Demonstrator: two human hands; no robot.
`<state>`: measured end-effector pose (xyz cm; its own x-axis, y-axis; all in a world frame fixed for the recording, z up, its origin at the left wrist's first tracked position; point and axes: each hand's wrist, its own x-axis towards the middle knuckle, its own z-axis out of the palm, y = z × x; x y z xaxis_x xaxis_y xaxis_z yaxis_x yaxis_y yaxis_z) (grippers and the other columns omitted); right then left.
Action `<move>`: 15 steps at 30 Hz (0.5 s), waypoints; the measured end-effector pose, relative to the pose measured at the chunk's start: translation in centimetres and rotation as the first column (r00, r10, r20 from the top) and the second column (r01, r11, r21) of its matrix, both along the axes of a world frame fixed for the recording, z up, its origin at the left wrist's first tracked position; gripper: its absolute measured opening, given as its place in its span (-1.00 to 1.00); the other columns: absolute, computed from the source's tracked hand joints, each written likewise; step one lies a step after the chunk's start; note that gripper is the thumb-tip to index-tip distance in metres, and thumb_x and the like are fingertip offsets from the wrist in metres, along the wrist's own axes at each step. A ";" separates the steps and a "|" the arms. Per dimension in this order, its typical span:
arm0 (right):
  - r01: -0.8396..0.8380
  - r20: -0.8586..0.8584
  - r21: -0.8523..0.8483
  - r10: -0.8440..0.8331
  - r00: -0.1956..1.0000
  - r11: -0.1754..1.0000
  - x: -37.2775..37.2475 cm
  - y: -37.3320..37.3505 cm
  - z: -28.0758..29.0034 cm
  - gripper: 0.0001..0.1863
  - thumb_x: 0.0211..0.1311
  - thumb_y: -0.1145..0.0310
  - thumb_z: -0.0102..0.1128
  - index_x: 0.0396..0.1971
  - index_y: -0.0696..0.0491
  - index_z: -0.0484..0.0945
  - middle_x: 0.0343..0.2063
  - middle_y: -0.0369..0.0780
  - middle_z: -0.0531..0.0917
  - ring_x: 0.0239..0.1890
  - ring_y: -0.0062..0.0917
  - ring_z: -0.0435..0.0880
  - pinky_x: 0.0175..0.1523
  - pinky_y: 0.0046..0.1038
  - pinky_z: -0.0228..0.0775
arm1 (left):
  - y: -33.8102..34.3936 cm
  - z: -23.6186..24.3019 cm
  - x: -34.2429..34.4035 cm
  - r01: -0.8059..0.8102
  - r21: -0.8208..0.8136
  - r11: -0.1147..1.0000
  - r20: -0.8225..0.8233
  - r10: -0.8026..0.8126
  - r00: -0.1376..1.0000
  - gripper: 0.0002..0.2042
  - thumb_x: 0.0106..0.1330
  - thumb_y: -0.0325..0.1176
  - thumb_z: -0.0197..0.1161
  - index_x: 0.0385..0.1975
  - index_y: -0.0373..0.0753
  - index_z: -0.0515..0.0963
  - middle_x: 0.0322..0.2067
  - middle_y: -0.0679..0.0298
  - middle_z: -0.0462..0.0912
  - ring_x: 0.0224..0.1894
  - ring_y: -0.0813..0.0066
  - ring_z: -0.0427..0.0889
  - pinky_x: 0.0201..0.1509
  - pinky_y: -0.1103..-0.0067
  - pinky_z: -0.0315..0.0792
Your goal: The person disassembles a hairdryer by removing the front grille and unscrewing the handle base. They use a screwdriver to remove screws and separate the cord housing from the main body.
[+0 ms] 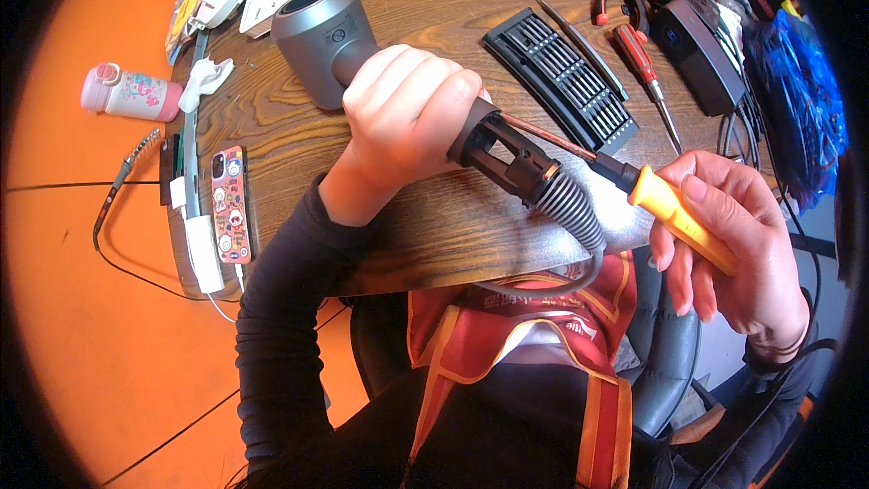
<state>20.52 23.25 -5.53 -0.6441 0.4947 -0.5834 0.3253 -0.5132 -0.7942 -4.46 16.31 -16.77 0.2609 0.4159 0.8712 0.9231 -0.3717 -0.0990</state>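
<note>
My left hand [407, 113] is wrapped round the handle of a grey hair dryer [324, 41], its wide head pointing to the far left. At the lower end of the handle, a black inner frame [507, 158] is exposed, with a ribbed cord sleeve [570, 204] and a grey cord below it. In my right hand [729, 235] is a screwdriver [679, 215] with a yellow handle and black collar. Its long shaft runs along the exposed frame toward the handle's opening; the tip's exact contact is hidden near my left hand.
On the wooden table [434, 254] lie a black bit set [566, 77], tweezers [579, 45], a red screwdriver [644, 72], pliers [620, 0] and a black power adapter [697, 54]. A patterned phone [233, 208] lies at left, beyond it a pink bottle [131, 93]. Blue plastic [801, 104] hangs right.
</note>
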 end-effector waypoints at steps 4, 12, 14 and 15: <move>-0.170 0.064 0.240 0.160 0.985 0.956 0.1 -0.4 0.4 -0.73 0.34 0.27 -0.11 -0.24 0.22 0.30 -0.64 -0.15 0.50 -0.86 -0.60 0.46 -0.88 -0.75 0.14 | 0.0 -0.1 0.1 -0.002 -0.006 1.000 0.001 0.002 1.000 -0.86 -0.15 -0.41 0.24 -0.59 -0.26 0.44 -0.68 0.28 0.42 -0.65 0.36 0.45 -0.52 0.55 0.35; -0.512 0.518 0.851 0.346 0.783 -0.116 -0.3 -1.1 0.5 -0.60 -0.05 0.71 0.11 -0.11 0.33 0.40 -0.46 -0.08 0.54 -0.54 -0.36 0.55 -0.50 -0.54 0.40 | 0.1 0.1 -0.5 -0.034 0.010 0.999 -0.003 0.034 0.999 -0.85 -0.17 -0.39 0.24 -0.60 -0.25 0.43 -0.68 0.28 0.43 -0.64 0.33 0.45 -0.52 0.55 0.35; -0.517 0.652 0.747 0.309 0.693 -0.417 -0.3 -0.7 1.1 -0.55 -0.11 0.69 0.13 -0.09 0.36 0.40 -0.48 -0.08 0.53 -0.55 -0.40 0.54 -0.55 -0.56 0.39 | 0.1 0.2 -0.6 -0.041 -0.011 0.999 0.010 0.041 0.999 -0.85 -0.16 -0.38 0.24 -0.61 -0.25 0.43 -0.68 0.27 0.43 -0.64 0.33 0.45 -0.51 0.55 0.35; -0.464 0.687 0.686 0.289 0.667 -0.560 -0.4 -0.6 1.1 -0.55 -0.14 0.67 0.14 -0.11 0.38 0.40 -0.49 -0.07 0.52 -0.56 -0.42 0.53 -0.58 -0.57 0.37 | 0.0 0.2 -0.6 -0.043 -0.016 0.999 -0.001 0.043 0.999 -0.85 -0.16 -0.37 0.24 -0.61 -0.26 0.43 -0.68 0.27 0.43 -0.64 0.33 0.45 -0.51 0.55 0.35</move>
<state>20.09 22.68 -4.48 -0.9992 -0.0102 0.0374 -0.0079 0.9981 0.0617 -5.06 16.34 -16.56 0.2434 0.4410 0.8639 0.9380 -0.3336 -0.0941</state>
